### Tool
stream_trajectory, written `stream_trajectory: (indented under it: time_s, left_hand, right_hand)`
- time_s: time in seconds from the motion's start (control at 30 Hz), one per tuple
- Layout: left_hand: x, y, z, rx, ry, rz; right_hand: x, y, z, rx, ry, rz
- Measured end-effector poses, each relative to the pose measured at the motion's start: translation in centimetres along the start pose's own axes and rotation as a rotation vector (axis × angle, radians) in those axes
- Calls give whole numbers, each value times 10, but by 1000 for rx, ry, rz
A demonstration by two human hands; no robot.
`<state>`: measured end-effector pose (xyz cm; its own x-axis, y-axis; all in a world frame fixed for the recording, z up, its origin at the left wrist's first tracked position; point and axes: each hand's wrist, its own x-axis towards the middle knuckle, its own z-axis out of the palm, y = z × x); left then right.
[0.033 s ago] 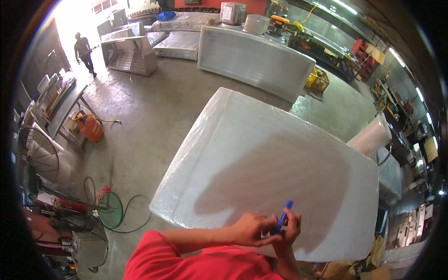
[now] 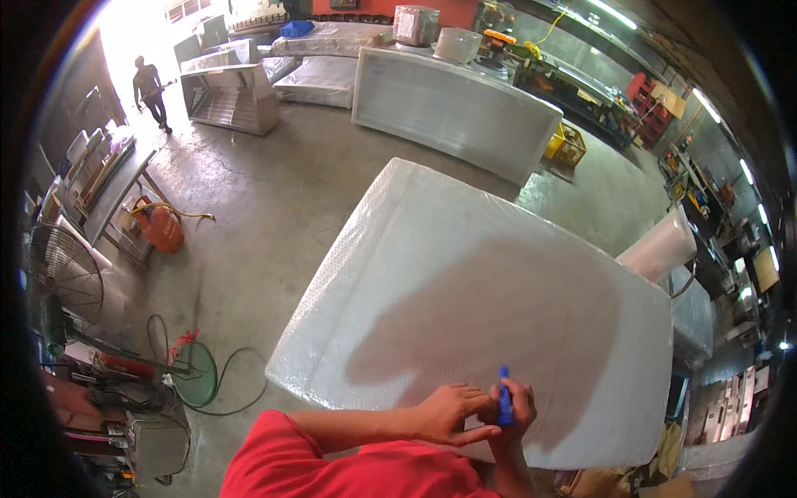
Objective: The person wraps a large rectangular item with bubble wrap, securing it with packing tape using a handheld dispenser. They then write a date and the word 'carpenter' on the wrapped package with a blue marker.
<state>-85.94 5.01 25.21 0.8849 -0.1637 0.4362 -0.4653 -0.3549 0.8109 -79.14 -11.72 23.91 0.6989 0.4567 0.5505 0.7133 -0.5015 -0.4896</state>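
A large flat panel covered in bubble wrap lies in front of me, with my shadow across it. Over its near edge, my right hand is closed around a short blue marker, held nearly upright in the view. My left hand is close beside it at the left, palm down. Its fingers are stretched toward the marker and the thumb is apart. Whether the left fingertips touch the marker is hard to make out.
A roll of clear wrap leans at the panel's right edge. Another wrapped panel stands beyond. At left are an orange gas cylinder, a fan and a cable on the floor. A person is near the bright doorway.
The blue marker has turned from slanting right to almost upright. My left hand's fingers have straightened and lie flatter beside my right hand.
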Motion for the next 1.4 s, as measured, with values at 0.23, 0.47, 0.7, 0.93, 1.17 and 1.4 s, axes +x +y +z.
stream_trajectory:
  time_s: [0.23,0.47,0.7,0.93,1.17,1.4]
  left_hand:
    - [24,-28,-9,139,142,87]
    - [19,-55,-11,256,39,49]
    - [-30,-76,-49,-778,-576,-1188]
    - [99,-243,-43,182,-147,-554]
    - [259,-399,-106,757,312,-372]
    - [250,-417,-102,692,445,-242]
  right_hand:
    - [24,-20,-22,1127,-17,669]
    - [42,-3,-4,950,-130,858]
    - [43,49,-41,1049,-180,218]
    - [114,167,62,385,164,395]
    - [168,329,173,331,213,501]
    - [211,325,140,304,422,603]
